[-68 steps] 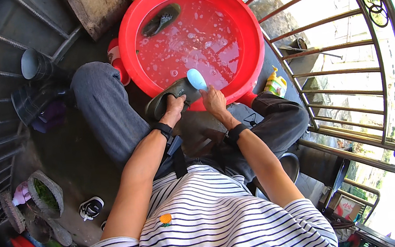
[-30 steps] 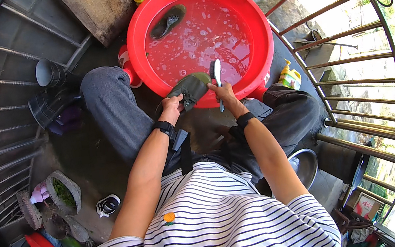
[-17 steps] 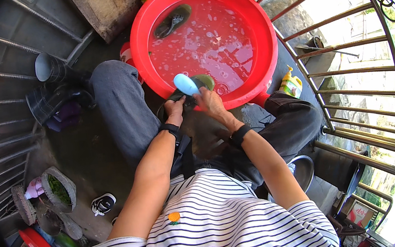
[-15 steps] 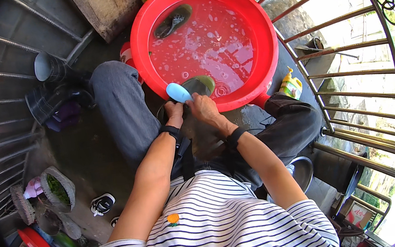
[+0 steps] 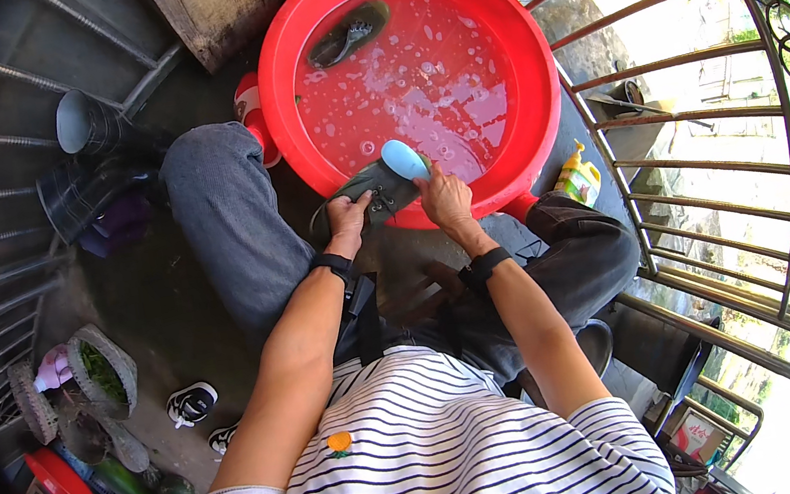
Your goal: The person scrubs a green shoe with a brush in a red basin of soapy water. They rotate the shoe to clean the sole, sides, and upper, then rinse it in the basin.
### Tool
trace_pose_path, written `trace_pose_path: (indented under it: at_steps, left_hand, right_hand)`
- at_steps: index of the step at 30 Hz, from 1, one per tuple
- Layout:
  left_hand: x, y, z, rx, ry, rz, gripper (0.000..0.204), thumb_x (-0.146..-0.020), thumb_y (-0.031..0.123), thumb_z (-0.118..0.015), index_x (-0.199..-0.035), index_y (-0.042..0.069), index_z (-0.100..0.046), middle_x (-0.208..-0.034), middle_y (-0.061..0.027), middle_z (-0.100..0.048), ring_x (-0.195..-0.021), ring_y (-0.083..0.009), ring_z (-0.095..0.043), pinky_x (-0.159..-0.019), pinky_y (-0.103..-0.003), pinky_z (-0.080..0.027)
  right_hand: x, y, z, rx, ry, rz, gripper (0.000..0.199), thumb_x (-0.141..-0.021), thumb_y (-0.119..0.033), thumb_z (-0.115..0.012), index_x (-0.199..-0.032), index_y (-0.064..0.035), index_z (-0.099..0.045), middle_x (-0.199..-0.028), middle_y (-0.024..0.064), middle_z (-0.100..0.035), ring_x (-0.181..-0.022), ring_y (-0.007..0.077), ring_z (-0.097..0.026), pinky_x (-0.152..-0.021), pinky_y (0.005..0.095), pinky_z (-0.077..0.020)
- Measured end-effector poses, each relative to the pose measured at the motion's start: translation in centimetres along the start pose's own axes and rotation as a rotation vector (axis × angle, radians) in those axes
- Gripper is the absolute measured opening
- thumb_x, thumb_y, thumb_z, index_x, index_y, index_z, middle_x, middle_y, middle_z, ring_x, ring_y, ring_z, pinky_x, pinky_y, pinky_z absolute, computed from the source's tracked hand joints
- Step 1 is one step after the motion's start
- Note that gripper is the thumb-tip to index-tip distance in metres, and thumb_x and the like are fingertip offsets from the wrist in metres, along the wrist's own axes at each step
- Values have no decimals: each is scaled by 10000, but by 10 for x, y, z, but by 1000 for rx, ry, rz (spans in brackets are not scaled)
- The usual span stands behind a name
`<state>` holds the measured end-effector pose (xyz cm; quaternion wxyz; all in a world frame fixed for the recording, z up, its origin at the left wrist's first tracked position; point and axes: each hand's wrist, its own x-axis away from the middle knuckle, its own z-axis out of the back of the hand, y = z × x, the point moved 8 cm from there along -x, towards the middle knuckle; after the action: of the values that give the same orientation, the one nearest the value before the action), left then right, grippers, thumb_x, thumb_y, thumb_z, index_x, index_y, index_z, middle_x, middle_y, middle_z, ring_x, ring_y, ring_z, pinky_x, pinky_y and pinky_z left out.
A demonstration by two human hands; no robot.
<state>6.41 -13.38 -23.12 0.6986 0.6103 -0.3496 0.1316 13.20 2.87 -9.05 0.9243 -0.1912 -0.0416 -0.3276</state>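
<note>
I sit over a big red basin point(image 5: 530, 56) of soapy water. My left hand point(image 5: 348, 215) grips a dark green shoe point(image 5: 369, 188) resting on the basin's near rim. My right hand point(image 5: 444, 202) holds a light blue brush point(image 5: 403, 159) pressed against the shoe's upper. A second dark shoe point(image 5: 345, 37) floats at the far left of the basin.
A yellow bottle point(image 5: 577, 177) stands right of the basin by my right knee. Metal railing point(image 5: 698, 103) runs along the right. Dark pots point(image 5: 87, 139) and a planter point(image 5: 101, 369) stand on the left, with small sandals point(image 5: 191, 405) on the floor.
The brush has gone back and forth across the shoe, from its left end to its right side. My left hand has kept its hold on the shoe at the rim.
</note>
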Motion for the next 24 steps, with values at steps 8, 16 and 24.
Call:
trace_pose_path:
  at_steps: [8, 16, 24]
  left_hand:
    - [-6, -5, 0, 49, 5, -22, 159, -780, 120, -727, -731, 3, -631, -701, -29, -634, -588, -106, -592, -524, -259, -456]
    - [6, 13, -5, 161, -64, -12, 187, -774, 137, -737, -695, 17, -619, -682, -8, -615, -553, -87, -552, -493, -254, -416]
    - [2, 11, -7, 231, -36, -7, 171, -766, 91, -733, -668, 14, -616, -669, 24, -593, -559, -75, -523, -513, -265, -416]
  right_hand:
    - [1, 4, -5, -43, -134, 35, 348, -867, -350, -566, -931, -13, -505, -690, 256, -609, -662, 436, -606, -592, 524, -476]
    - [5, -1, -15, -153, -252, 198, 340, -867, -348, -565, -941, -23, -499, -677, 254, -603, -685, 447, -600, -610, 550, -453]
    - [-2, 22, 17, -125, 111, 54, 357, -877, -365, -549, -926, -13, -515, -689, 251, -607, -680, 443, -601, -601, 537, -463]
